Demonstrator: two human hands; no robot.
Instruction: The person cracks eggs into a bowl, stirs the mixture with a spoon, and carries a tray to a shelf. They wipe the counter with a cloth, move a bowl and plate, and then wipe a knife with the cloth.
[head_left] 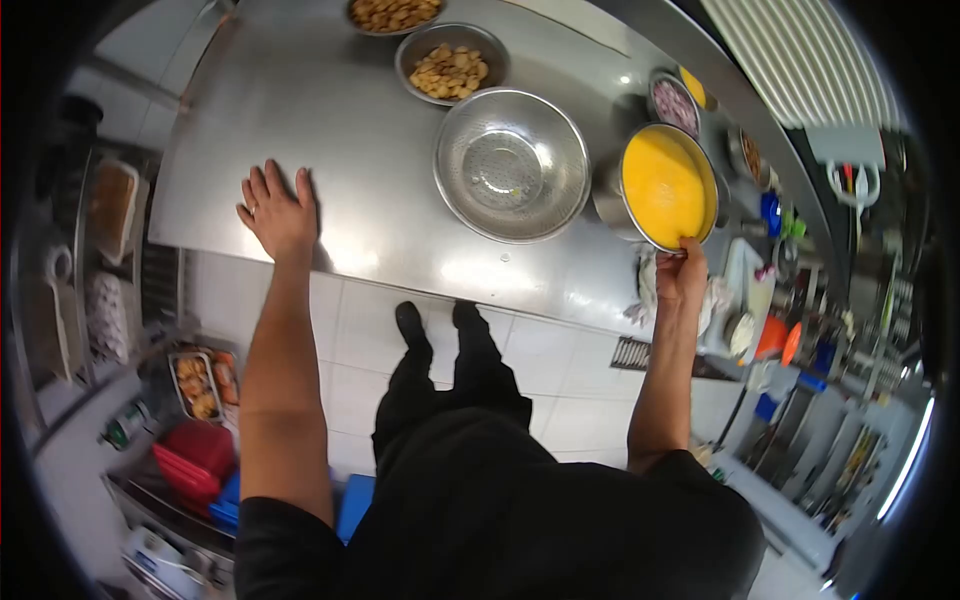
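Observation:
My left hand (pixel 279 212) lies flat on the steel table (pixel 340 130), fingers spread, holding nothing. At the right, my right hand (pixel 683 274) pinches the near rim of a metal pot (pixel 612 196), thumb and fingers at its edge. Smooth yellow liquid (pixel 662 185), which looks like beaten egg, fills much of that pot. Between my hands, and closer to the pot, stands a wide perforated steel colander (pixel 563 165) with a few small yellowish bits at its bottom.
Behind the colander, a metal bowl (pixel 494 48) holds pale slices, perhaps potato; another bowl of browner pieces (pixel 394 14) sits farther back. Beyond the pot is a bowl of chopped purple onion (pixel 673 104). A crumpled cloth (pixel 646 285) lies by the table's front edge. Shelving (pixel 75 300) stands left.

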